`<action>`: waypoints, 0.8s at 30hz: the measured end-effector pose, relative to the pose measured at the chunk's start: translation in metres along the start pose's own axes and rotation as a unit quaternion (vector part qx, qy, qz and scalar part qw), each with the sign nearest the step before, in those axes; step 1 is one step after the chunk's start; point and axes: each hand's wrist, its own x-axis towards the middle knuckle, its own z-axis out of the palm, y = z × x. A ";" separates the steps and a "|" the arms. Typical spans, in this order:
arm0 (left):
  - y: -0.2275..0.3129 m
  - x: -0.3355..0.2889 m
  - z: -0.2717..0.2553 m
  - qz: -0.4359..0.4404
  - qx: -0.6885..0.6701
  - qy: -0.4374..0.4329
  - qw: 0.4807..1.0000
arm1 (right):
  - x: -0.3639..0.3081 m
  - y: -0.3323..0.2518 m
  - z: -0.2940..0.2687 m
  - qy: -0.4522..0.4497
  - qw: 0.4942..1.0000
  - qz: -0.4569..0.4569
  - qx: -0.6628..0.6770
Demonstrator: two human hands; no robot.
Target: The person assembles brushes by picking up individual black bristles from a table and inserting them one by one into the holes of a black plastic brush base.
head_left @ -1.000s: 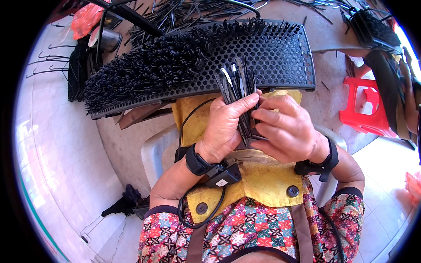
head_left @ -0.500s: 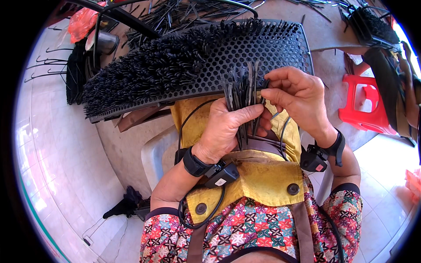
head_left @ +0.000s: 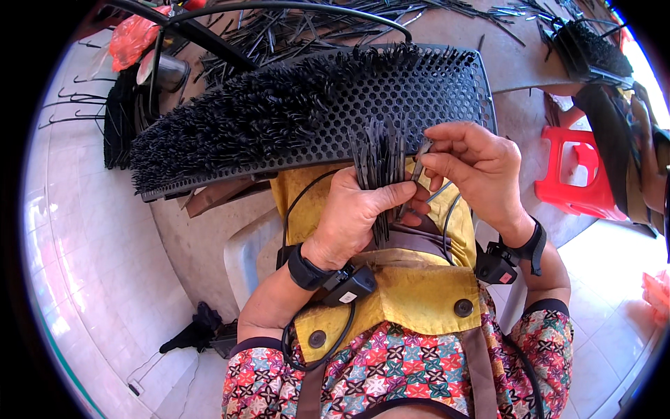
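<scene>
My left hand [head_left: 354,209] is closed round a bundle of thin black strips [head_left: 380,155], its thumb lying across them. The strips stand upright above the fist, and their lower ends show under it. Beside the bundle, my right hand [head_left: 481,164] pinches a single dark strip [head_left: 419,165] between thumb and fingertips; its lower end reaches my left fingertips. Just beyond both hands is a black perforated panel [head_left: 447,91]. Dense black strip ends [head_left: 244,119] stick up from its left part and along its far edge, while bare holes show at the right.
Loose black strips [head_left: 300,31] lie heaped on the table behind the panel. A metal can [head_left: 171,72] and a red plastic bag [head_left: 136,38] are at the far left. On the right are a red stool [head_left: 583,174], a second bristly panel [head_left: 593,49] and another person's arm [head_left: 649,150].
The single strip in my right hand now stands more upright and shows a lighter grey face. The view has shifted slightly; my left hand keeps its hold on the bundle.
</scene>
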 end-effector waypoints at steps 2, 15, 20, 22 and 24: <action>-0.001 0.000 -0.002 0.006 0.007 0.010 1.000 | 0.003 -0.002 -0.002 0.054 0.998 -0.023 0.006; -0.012 0.001 -0.005 0.025 -0.025 0.023 0.999 | 0.084 0.005 -0.026 0.252 0.855 -0.380 -0.249; -0.010 0.001 -0.003 0.025 -0.018 0.033 0.999 | 0.092 0.011 -0.027 0.200 0.789 -0.435 -0.386; -0.009 0.001 -0.001 0.027 -0.024 0.030 0.999 | 0.098 0.012 -0.030 0.139 0.759 -0.464 -0.434; -0.009 0.002 -0.002 0.026 -0.031 0.029 0.999 | 0.099 0.010 -0.031 0.078 0.737 -0.452 -0.496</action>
